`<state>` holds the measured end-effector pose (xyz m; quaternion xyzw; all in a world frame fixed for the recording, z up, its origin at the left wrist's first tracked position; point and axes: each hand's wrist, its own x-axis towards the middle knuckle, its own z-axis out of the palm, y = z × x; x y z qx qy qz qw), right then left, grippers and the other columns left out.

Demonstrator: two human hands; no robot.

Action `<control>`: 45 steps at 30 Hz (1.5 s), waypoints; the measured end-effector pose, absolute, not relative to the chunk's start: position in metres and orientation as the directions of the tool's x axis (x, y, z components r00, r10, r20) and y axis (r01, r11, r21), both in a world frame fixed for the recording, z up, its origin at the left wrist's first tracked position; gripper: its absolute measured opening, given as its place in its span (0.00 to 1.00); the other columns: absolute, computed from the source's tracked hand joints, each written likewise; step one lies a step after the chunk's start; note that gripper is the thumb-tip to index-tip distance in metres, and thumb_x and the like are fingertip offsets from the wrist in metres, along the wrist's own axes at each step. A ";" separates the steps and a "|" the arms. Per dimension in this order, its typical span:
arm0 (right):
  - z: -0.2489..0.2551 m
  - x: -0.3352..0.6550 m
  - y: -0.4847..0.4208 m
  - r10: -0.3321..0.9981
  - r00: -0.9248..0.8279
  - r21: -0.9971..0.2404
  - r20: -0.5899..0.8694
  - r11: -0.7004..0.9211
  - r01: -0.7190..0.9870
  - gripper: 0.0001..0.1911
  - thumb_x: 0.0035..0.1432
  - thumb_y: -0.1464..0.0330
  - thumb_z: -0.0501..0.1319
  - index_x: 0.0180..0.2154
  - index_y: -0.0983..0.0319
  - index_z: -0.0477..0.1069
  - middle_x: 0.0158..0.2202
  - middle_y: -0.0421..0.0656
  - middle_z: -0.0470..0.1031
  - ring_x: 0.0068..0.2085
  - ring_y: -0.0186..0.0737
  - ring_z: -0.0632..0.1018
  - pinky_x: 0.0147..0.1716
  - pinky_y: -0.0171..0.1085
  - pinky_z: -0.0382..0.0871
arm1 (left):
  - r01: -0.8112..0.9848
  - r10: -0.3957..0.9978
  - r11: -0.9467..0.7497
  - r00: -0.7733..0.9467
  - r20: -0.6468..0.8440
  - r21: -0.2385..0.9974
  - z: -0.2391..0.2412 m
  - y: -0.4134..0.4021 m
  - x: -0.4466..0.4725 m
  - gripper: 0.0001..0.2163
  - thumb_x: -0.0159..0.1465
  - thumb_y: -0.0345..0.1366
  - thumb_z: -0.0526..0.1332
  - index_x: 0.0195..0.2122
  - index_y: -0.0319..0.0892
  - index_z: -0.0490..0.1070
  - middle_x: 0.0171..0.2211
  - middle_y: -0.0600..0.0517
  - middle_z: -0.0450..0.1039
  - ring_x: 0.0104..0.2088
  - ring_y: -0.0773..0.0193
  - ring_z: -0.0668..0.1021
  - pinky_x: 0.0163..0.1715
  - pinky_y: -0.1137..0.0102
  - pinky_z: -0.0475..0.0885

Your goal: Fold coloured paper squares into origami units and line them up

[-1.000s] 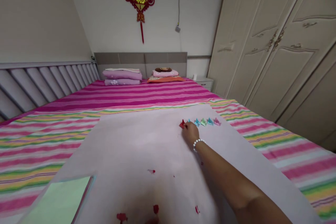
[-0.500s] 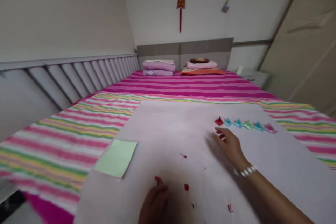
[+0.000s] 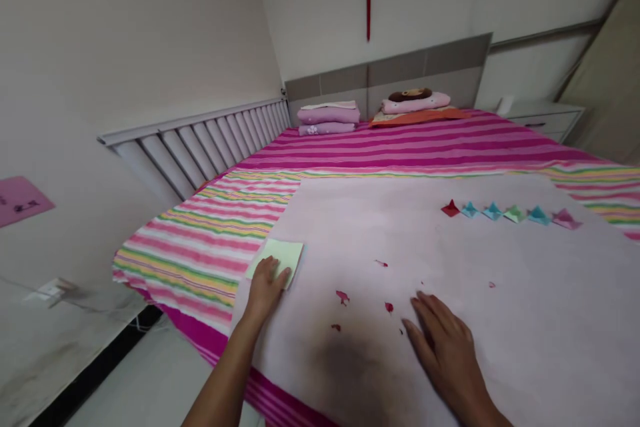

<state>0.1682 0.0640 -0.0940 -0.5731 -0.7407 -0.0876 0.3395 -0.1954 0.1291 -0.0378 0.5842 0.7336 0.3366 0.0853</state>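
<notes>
My left hand (image 3: 267, 287) rests on a square pad of pale green paper (image 3: 287, 253), thumb apart from the other fingers, near the pad's right edge. My right hand (image 3: 445, 347) is over the large white sheet (image 3: 360, 213), open and holding nothing, with its thumb spread from the fingers. Small red scraps (image 3: 343, 297) are scattered between my hands. Farther back on the right stands a row of small folded paper pieces: a red one (image 3: 451, 208), several blue ones (image 3: 493, 211), a green one (image 3: 514, 214) and a pink one (image 3: 567, 219).
The sheet lies on a bed with a striped cover (image 3: 200, 240). Folded bedding (image 3: 327, 119) and a pillow stack (image 3: 415, 105) sit by the headboard (image 3: 330, 83). A white rail (image 3: 200, 140) runs along the left side. A bedside cabinet (image 3: 545, 120) is at the far right.
The view has swung left. My left hand has moved from the red scraps onto the green paper. My right hand has drawn back from beside the red folded piece toward me.
</notes>
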 end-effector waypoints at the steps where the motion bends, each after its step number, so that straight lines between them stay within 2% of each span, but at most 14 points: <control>1: -0.097 0.167 0.066 0.794 -0.099 -0.251 0.600 0.304 0.919 0.24 0.64 0.57 0.48 0.48 0.67 0.71 0.51 0.55 0.74 0.53 0.58 0.72 0.45 0.53 0.67 | 0.808 0.920 0.112 -0.304 0.246 0.578 -0.040 0.131 -0.194 0.26 0.55 0.47 0.60 0.48 0.29 0.71 0.55 0.32 0.67 0.58 0.44 0.67 0.58 0.56 0.61; 4: -0.105 0.166 0.069 0.802 -0.082 -0.241 0.592 0.273 0.931 0.26 0.65 0.56 0.46 0.47 0.67 0.72 0.51 0.55 0.74 0.53 0.56 0.72 0.45 0.51 0.66 | 0.826 0.937 0.159 -0.298 0.180 0.540 -0.044 0.134 -0.188 0.35 0.50 0.51 0.65 0.52 0.27 0.67 0.55 0.31 0.66 0.57 0.44 0.68 0.56 0.57 0.63; 7: -0.110 0.166 0.070 0.795 -0.076 -0.237 0.601 0.268 0.934 0.26 0.65 0.56 0.45 0.47 0.67 0.72 0.51 0.53 0.74 0.52 0.55 0.73 0.46 0.50 0.66 | 0.838 0.945 0.193 -0.299 0.135 0.511 -0.044 0.134 -0.185 0.38 0.49 0.51 0.66 0.54 0.27 0.65 0.55 0.32 0.67 0.56 0.46 0.70 0.55 0.61 0.64; 18: -0.110 0.165 0.068 0.803 -0.065 -0.263 0.593 0.269 0.926 0.23 0.64 0.58 0.48 0.48 0.66 0.72 0.52 0.53 0.74 0.54 0.54 0.71 0.47 0.50 0.64 | 0.855 0.946 0.265 -0.320 0.051 0.447 -0.037 0.135 -0.184 0.33 0.56 0.48 0.62 0.56 0.27 0.62 0.57 0.33 0.66 0.57 0.49 0.69 0.55 0.64 0.63; 25: -0.109 0.164 0.068 0.802 -0.067 -0.255 0.594 0.267 0.930 0.23 0.64 0.59 0.48 0.48 0.66 0.71 0.52 0.53 0.74 0.54 0.54 0.71 0.47 0.50 0.64 | 0.859 0.949 0.269 -0.312 0.030 0.436 -0.036 0.136 -0.186 0.32 0.56 0.45 0.63 0.56 0.27 0.63 0.57 0.33 0.66 0.57 0.49 0.69 0.54 0.64 0.63; 31: -0.108 0.164 0.067 0.796 -0.066 -0.249 0.602 0.265 0.931 0.24 0.64 0.58 0.47 0.47 0.67 0.72 0.52 0.52 0.74 0.54 0.54 0.71 0.47 0.50 0.65 | 0.850 0.953 0.265 -0.302 0.008 0.455 -0.034 0.135 -0.190 0.31 0.58 0.47 0.61 0.56 0.28 0.63 0.56 0.34 0.67 0.57 0.49 0.70 0.54 0.64 0.64; 35: -0.110 0.164 0.067 0.807 -0.059 -0.267 0.588 0.262 0.927 0.24 0.64 0.57 0.47 0.48 0.66 0.72 0.52 0.53 0.74 0.54 0.54 0.71 0.47 0.51 0.64 | 0.835 0.951 0.272 -0.308 -0.004 0.479 -0.030 0.134 -0.191 0.29 0.58 0.47 0.60 0.55 0.31 0.65 0.57 0.36 0.67 0.57 0.50 0.69 0.54 0.64 0.64; 45: -0.110 0.164 0.068 0.799 -0.062 -0.274 0.599 0.276 0.921 0.23 0.64 0.58 0.48 0.48 0.66 0.72 0.52 0.53 0.74 0.54 0.54 0.71 0.47 0.51 0.64 | 0.798 0.947 0.277 -0.321 -0.011 0.536 -0.027 0.135 -0.194 0.25 0.59 0.44 0.60 0.53 0.31 0.67 0.54 0.37 0.70 0.54 0.51 0.72 0.53 0.65 0.65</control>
